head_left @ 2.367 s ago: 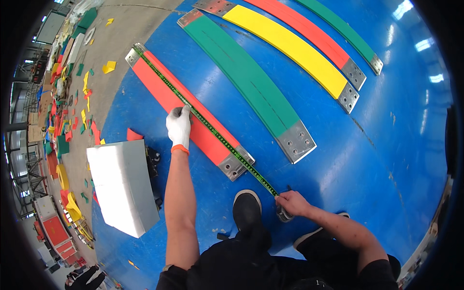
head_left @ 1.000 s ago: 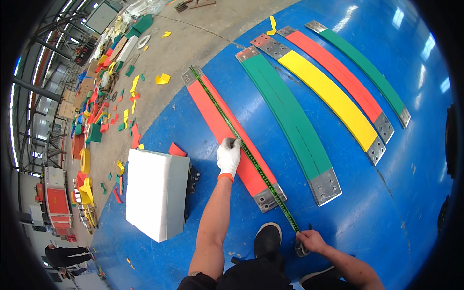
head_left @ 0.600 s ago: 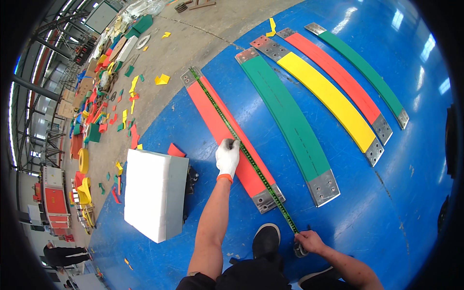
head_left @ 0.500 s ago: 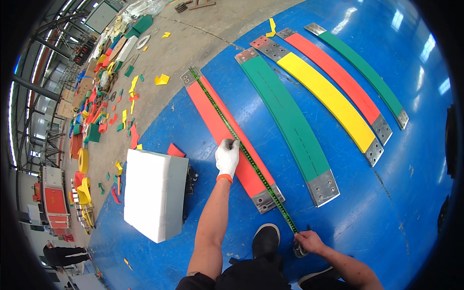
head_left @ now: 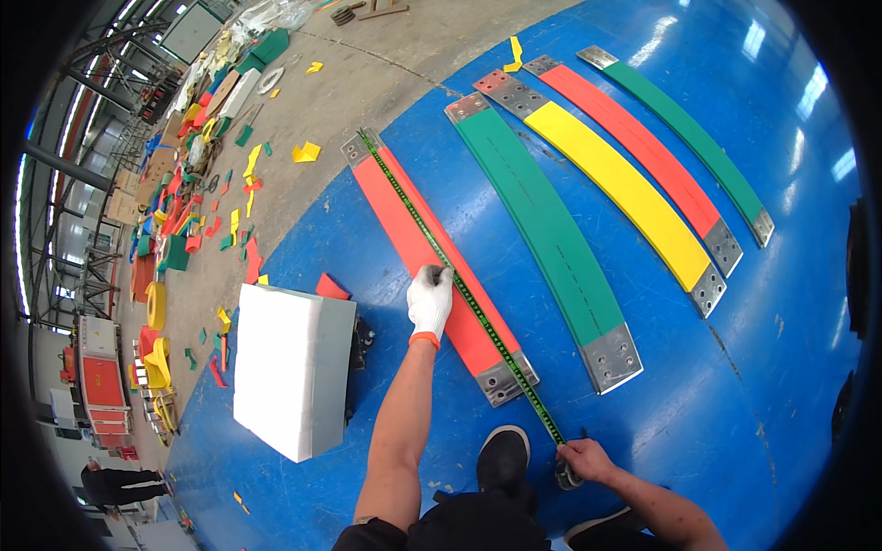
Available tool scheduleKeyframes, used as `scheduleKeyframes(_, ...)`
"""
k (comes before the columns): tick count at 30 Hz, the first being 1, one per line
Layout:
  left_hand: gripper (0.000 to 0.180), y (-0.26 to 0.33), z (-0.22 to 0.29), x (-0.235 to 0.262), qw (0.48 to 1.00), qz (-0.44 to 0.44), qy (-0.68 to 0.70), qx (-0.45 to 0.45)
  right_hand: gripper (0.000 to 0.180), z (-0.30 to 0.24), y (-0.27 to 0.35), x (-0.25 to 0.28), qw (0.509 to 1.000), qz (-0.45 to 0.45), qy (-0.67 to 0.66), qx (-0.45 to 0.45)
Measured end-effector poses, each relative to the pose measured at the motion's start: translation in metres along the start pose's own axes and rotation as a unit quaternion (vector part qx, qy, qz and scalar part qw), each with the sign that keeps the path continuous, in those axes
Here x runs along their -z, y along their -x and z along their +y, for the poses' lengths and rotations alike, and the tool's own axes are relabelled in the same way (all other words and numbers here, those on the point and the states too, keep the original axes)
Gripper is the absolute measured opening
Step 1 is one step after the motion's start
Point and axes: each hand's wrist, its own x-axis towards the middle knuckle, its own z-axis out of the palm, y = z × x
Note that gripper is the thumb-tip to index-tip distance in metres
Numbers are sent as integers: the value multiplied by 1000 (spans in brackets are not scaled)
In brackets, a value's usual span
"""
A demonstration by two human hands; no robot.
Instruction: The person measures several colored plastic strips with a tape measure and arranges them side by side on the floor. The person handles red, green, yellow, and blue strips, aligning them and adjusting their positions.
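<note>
A long red busbar (head_left: 463,332) with bare metal ends and bolt holes lies on the blue floor before me. Along its length runs the green-black blade of a tape measure (head_left: 499,340), from the far metal end to past the near one. My left hand (head_left: 430,301), in a white glove with an orange cuff, is closed on the blade near the middle of the bar. Bare and lower down, my right hand (head_left: 586,460) grips the tape measure's case just beyond the near end. The case is partly hidden under the fingers.
To the right lie a wide green bar (head_left: 544,216), a yellow bar (head_left: 625,188), a narrower red bar (head_left: 634,138) and a thin green bar (head_left: 689,138). A white box-shaped block (head_left: 294,372) stands at left. Colored scraps (head_left: 306,152) litter the grey floor; a person (head_left: 124,483) is far left.
</note>
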Motion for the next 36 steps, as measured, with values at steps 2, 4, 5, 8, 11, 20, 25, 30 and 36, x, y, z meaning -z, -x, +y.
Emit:
scheduleKeyframes(2, 29, 0, 1, 0, 1000, -15, 2, 18, 42, 0, 0, 0, 1000, -2, -1, 0)
scheduleKeyframes(4, 29, 1, 2, 1, 1000, 1, 3, -4, 42, 1, -1, 0, 1000, -3, -2, -4)
scheduleKeyframes(5, 28, 2, 2, 1, 1000, -11, 6, 12, 42, 1, -1, 0, 1000, -3, -3, -7)
scheduleKeyframes(8, 29, 5, 3, 1, 1000, 0, 0, -2, 41, 1, -1, -1, 1000, -1, -6, -4)
scheduleKeyframes(11, 29, 5, 3, 0, 1000, 0, -10, 5, 40, 1, 0, 0, 1000, -2, -8, -6)
scheduleKeyframes(20, 29, -5, -1, 0, 999, -26, -7, 28, 41, -2, 1, 1, 1000, -4, -7, -16)
scheduleKeyframes(25, 28, 10, 1, -3, 999, 17, -15, -26, 41, 1, 0, 0, 1000, 0, -8, -4)
scheduleKeyframes(30, 27, 8, -6, -5, 999, 22, -13, -34, 38, 14, -1, -4, 997, 24, -36, 57)
scheduleKeyframes(36, 20, 11, -29, -19, 979, 66, 140, -129, 28, 13, 7, 3, 977, -18, -203, 61)
